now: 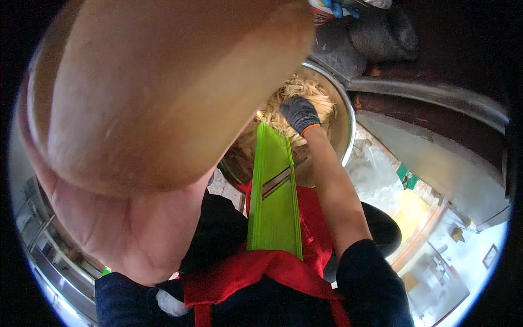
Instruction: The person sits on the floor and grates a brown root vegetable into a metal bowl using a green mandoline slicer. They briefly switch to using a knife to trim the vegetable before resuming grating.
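Observation:
My left hand (136,229) is raised very close to the view, its bare palm showing. In front of that palm a large, smooth tan shape (163,98) fills the upper left, out of focus. I cannot tell whether it is a held thing or part of the hand. In a grey knit glove, my right hand (300,113) is closed among pale shredded strips (318,98); whatever its fingers grip is hidden. The strips lie in a round metal basin (348,117). A green mandoline slicer (272,218) with a slanted blade leans from my lap onto the basin's contents.
A red apron (234,280) covers my lap. A clear plastic bag (376,174) lies right of the basin. Beyond the rim are a dark cylindrical object (384,35) and a curved metal edge (436,95). Shelving (41,234) shows at the far left.

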A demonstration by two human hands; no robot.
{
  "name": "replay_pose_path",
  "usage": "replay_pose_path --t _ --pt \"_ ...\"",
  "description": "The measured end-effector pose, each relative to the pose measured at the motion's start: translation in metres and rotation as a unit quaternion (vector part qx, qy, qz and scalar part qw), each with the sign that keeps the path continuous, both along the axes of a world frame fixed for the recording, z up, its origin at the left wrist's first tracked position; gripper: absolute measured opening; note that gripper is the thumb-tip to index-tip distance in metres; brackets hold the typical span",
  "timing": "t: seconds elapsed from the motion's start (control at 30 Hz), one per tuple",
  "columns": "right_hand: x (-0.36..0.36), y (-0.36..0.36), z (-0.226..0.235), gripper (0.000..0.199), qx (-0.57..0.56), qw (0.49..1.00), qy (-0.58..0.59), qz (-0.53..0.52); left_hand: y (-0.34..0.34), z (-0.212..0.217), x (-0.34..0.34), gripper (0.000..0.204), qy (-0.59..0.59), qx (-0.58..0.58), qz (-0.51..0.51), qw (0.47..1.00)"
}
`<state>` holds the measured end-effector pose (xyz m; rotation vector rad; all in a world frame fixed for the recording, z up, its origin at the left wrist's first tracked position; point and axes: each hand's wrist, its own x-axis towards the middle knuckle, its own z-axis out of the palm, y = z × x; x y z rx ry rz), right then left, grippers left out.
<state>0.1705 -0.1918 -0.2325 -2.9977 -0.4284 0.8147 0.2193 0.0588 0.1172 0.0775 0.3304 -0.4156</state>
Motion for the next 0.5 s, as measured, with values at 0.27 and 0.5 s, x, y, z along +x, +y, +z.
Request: replay_pose_path --t 0.27,0.5 --pt "0.061 0.008 0.005 0.05 0.017 0.909 -0.029 -0.415 0.009 0.017 0.007 0.078 0.006 0.061 0.032 0.998" --pt "0.053 -0.014 -0.018 0.041 0.03 0.931 -0.092 -0.352 0.002 0.036 0.009 0.077 0.06 0.065 0.026 0.996"
